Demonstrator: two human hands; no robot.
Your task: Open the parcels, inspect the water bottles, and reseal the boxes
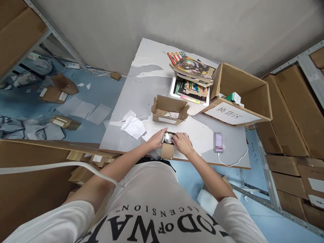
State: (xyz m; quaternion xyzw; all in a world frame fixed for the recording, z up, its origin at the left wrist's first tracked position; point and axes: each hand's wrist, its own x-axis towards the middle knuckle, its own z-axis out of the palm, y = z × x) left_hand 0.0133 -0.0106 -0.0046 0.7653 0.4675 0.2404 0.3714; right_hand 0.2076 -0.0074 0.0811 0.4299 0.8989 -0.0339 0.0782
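A small cardboard box (167, 151) is at the table's front edge, its flap folded open toward me. Inside it lies a round, shiny, silvery-clear object (168, 137) whose kind I cannot make out. My left hand (157, 139) grips the box's left side, thumb and fingers along the edge. My right hand (182, 143) is closed over the box's right side, with curled fingertips at the edge of the shiny object; part of the object is hidden beneath them. Just beyond stands a larger open cardboard box (164, 119) with some whitish material in it.
Crumpled white paper (133, 127) lies left on the table (149, 82). Behind are a white bin (193, 107) with stacked books (194, 67) and a large labelled carton (231, 113). A phone (218, 142) with a cable lies right. Shelves of cartons (288, 111) flank the right side.
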